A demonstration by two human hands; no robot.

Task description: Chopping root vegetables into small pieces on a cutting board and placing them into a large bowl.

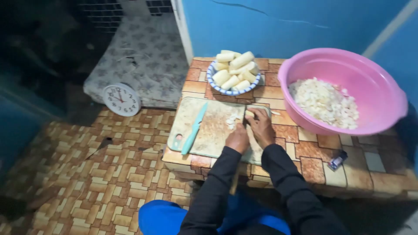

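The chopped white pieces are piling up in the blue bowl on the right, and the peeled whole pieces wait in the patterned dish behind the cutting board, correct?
Not quite: the bowl holding the chopped white pieces is pink, not blue, as the head view shows. The rest stands: the peeled whole pieces sit in the patterned dish behind the cutting board.

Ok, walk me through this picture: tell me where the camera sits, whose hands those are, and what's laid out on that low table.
There is no machine here. One camera is worn on a person's head and looks down, so the two dark-sleeved arms are the wearer's own. The left hand and right hand meet on a pale cutting board, close together over a pale piece of food beside small cut bits; what each hand grips is too small to tell. A teal knife lies untouched on the board. Behind it stands a blue-rimmed bowl of peeled pale chunks, and to the right a pink basin holding chopped pieces. A round clock sits on the floor.
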